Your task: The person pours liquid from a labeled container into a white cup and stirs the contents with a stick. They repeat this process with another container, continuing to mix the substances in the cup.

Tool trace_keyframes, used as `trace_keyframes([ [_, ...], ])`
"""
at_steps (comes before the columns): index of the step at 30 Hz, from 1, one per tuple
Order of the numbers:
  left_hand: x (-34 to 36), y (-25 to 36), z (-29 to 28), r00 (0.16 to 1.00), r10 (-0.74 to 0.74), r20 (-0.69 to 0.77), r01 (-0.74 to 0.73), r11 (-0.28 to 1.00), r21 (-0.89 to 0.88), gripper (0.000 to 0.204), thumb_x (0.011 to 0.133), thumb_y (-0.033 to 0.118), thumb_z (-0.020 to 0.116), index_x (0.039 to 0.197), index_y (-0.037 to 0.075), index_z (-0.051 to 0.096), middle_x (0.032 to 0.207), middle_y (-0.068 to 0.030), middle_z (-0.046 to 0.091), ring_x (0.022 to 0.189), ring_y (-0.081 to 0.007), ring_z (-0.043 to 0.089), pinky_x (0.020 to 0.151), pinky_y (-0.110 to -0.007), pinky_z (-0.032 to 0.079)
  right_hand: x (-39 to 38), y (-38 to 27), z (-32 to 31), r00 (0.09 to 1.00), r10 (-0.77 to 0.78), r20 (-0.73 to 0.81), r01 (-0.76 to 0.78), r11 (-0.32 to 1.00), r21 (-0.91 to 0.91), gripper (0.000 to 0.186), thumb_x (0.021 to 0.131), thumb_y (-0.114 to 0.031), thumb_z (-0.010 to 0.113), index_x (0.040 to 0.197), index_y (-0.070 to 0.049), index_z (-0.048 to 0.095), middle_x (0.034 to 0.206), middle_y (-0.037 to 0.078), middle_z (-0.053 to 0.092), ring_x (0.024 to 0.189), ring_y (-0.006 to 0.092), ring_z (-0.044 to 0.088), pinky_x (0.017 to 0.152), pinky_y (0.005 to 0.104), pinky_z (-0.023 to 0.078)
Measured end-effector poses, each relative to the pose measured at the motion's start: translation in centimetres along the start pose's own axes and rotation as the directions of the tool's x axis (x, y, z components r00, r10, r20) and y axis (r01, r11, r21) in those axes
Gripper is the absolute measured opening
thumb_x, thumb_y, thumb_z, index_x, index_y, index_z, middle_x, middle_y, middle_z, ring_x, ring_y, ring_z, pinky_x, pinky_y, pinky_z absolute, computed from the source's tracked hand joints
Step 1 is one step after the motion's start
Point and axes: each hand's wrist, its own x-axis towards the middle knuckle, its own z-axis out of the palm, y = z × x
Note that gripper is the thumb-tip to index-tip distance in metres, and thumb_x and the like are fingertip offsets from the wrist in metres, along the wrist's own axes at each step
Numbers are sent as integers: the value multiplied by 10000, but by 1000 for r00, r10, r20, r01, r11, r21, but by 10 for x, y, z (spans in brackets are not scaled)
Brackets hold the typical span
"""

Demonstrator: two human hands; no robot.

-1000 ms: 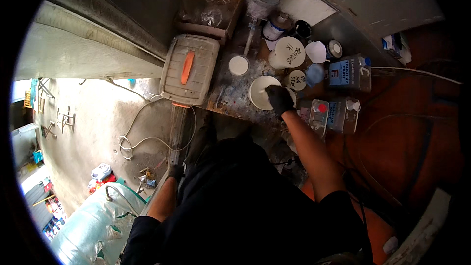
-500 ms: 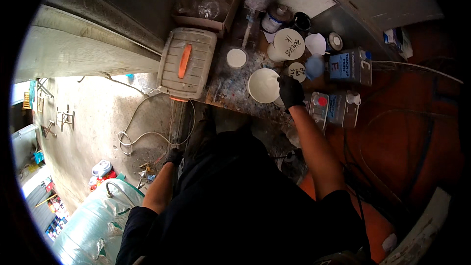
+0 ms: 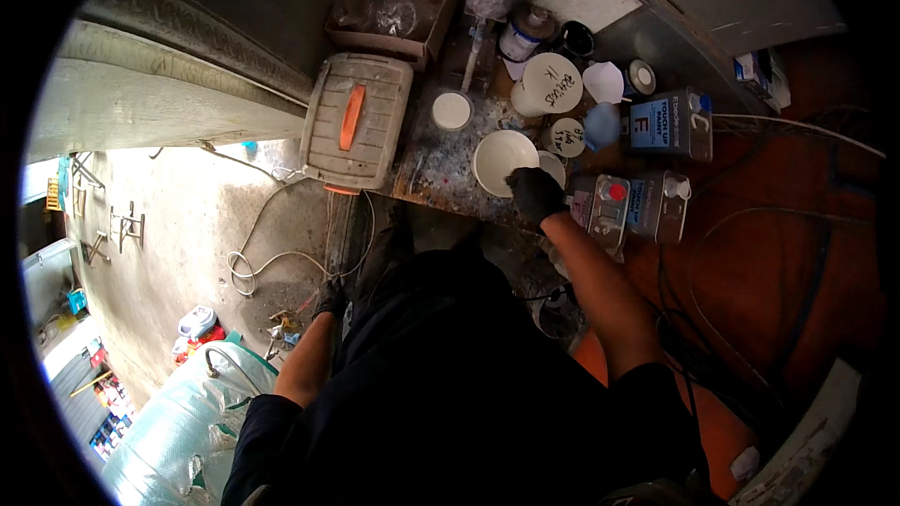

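A white round tub [image 3: 497, 155] stands at the front edge of a paint-stained workbench [image 3: 431, 173], with pale liquid or a pale lining inside. My right hand [image 3: 538, 195], in a black glove, reaches over the tub's near right rim with its fingers closed. Whatever they hold is hidden beneath the hand. Partly behind that hand sits a small pale cup [image 3: 553, 167]. A lidded container with handwriting [image 3: 566, 137] and a taller white one [image 3: 551, 84] stand beyond. Down by my side hangs my left hand [image 3: 331, 298], also black-gloved, its fingers too dark to read, away from the bench.
A grey lidded bin with an orange handle [image 3: 352, 122] stands left of the bench. Metal cans [image 3: 669, 126] and clear jugs [image 3: 600, 211] crowd the right side. A white lid [image 3: 452, 111] lies on the bench. A looped hose [image 3: 246, 272] runs over the floor.
My right hand has moved toward me and slightly left, from the tub's right side to its near right rim, uncovering the small pale cup. My left hand has barely moved.
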Motion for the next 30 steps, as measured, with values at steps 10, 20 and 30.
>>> trace_keyframes([
  [10,-35,71,-13,999,-12,-42,17,995,98,756,959,617,266,1056,-27,651,990,-265,653,966,-387,610,875,-461,443,25,12,10,998,63,-32,-63,998,8,252,875,-296,571,924,-95,716,914,168,684,869,373,647,765,502,510],
  [20,-20,9,-9,991,137,3,-131,939,318,666,943,556,357,1160,-19,614,1195,-303,575,1163,-447,526,970,-489,417,32,2,5,993,113,26,-114,992,52,261,895,-295,566,959,-89,714,907,180,676,872,386,632,769,494,495],
  [30,-9,-16,-6,965,258,-42,-232,921,313,636,938,520,389,1146,-38,611,1171,-312,580,1168,-452,507,978,-461,406,39,-4,11,992,116,46,-117,993,27,282,888,-298,560,979,-70,700,935,186,669,869,382,633,775,487,496],
])
